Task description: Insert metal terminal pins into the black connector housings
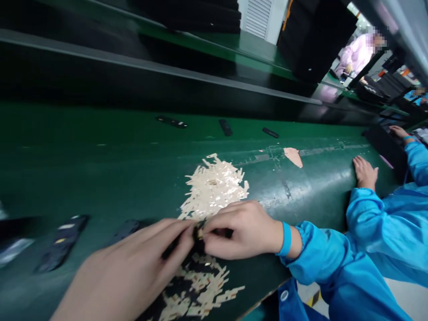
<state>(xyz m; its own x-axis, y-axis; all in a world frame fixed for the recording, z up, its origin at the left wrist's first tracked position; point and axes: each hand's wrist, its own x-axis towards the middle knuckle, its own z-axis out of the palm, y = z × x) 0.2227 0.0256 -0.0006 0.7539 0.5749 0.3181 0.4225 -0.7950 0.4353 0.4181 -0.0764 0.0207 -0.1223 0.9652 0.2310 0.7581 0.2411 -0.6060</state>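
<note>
My left hand [133,263] comes in from the bottom left, and my right hand [244,229], with a blue wristband, from the right. Their fingertips meet around a small dark part [199,232], mostly covered by the fingers. A pile of pale strips [216,185] lies on the green surface just beyond my hands. Nearer, below my hands, are more scattered strips [207,290], some with brownish spots. A long black piece [62,243] with light and yellow patches rests at the left. Another black piece [125,229] is partly behind my left hand.
Three small black pieces, one of them central [225,127], lie along the back of the green surface [100,169]. A pinkish scrap [293,157] sits right of the pile. At the right, a co-worker's hand [365,173] rests on the surface. Farther back is a person in pink [356,55].
</note>
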